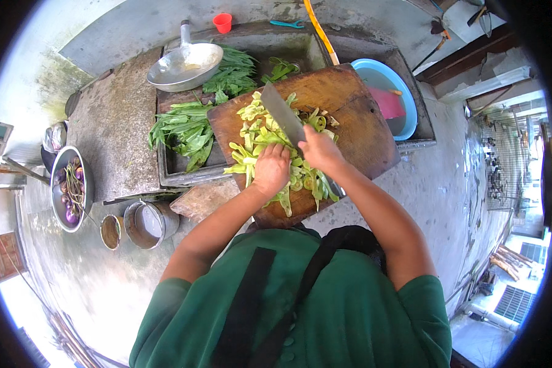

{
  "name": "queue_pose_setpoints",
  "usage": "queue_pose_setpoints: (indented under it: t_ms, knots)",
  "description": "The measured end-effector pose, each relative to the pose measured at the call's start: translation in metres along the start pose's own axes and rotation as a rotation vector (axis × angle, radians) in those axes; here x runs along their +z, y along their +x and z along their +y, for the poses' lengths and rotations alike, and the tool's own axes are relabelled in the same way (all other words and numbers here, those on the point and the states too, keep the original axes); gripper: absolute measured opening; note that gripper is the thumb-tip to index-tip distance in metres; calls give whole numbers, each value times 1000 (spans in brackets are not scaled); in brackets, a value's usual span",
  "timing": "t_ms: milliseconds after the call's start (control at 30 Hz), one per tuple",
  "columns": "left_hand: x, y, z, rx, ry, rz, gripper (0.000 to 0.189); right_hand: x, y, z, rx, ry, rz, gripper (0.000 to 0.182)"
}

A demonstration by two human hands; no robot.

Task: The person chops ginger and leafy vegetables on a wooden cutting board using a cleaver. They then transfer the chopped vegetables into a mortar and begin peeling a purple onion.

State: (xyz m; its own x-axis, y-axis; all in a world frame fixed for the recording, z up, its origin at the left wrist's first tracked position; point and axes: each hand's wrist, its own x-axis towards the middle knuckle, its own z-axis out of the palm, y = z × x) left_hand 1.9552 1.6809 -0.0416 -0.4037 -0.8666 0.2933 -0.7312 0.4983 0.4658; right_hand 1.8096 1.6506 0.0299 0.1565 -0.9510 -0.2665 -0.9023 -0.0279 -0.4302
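Observation:
My right hand (321,148) grips a kitchen cleaver (283,112) by its handle, its broad blade pointing to the far left over the board. Beside it, my left hand (272,169), fingers curled, presses on pale green vegetable pieces (250,138). These strips and slices lie heaped over a wooden cutting board (354,133), which rests tilted across the sink. Part of another metal item (335,187) shows below my right wrist, partly hidden by greens.
Leafy greens (184,131) lie in the concrete sink (198,178). Around it are a metal wok (184,66), red cup (222,23), blue peeler (287,24), yellow hose (319,27) and blue basin (407,87) of water. Eggplants (72,214) fill a bowl; buckets (147,225) stand left.

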Motion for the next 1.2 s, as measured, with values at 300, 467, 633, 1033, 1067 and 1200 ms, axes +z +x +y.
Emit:
queue_pose_setpoints:
  t_ms: [300, 467, 633, 1033, 1067, 1200]
  knots:
    - [39, -4, 91, 492, 61, -134, 32, -44, -43, 50, 128, 69, 221, 31]
    - [33, -14, 69, 593, 193, -220, 25, -33, -65, 75, 128, 114, 294, 27]
    - [1, -18, 32, 616, 328, -288, 22, -20, -73, 87, 130, 167, 284, 27]
    - [-3, 91, 57, -78, 227, -171, 36, -55, -95, 103, 333, 374, 267, 26]
    - [1, 110, 56, -210, 284, -327, 40, -55, -97, 106, 340, 396, 279, 25]
    - [31, 132, 38, -261, 284, -392, 32, -53, -105, 122, 346, 403, 273, 23]
